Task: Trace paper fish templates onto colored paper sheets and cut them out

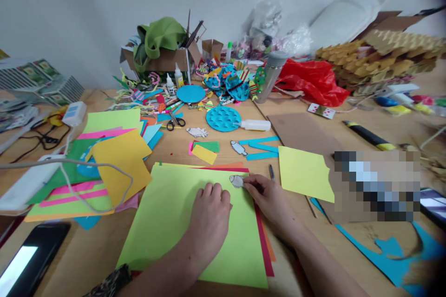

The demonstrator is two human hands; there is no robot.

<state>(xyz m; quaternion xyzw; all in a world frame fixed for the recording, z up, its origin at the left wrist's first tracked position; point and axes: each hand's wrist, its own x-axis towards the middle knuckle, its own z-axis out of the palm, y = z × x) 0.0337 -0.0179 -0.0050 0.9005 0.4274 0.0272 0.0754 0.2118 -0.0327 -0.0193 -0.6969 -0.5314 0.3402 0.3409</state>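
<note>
A small grey fish cut from paper [236,181] is pinched by its tail between the thumb and fingers of my right hand [266,197]. It lies over the far right part of a yellow-green sheet of paper [167,222], the top one of a stack with red and orange sheets beneath. My left hand [210,213] rests on the same sheet, fingers curled in; whatever it holds, if anything, is hidden. Beyond the stack lie two more paper fish, one near the scissors [197,132] and another beside blue paper strips [239,147]. Small green and yellow paper pieces [205,152] sit between them.
A white glue bottle [256,125] touches a dimpled blue paper disc [223,118]. Black scissors [176,122] lie farther left. Coloured paper sheets [120,160] and a white cable crowd the left side. A pen [272,172], brown cardboard [301,132] and a yellow-black cutter [369,135] lie right.
</note>
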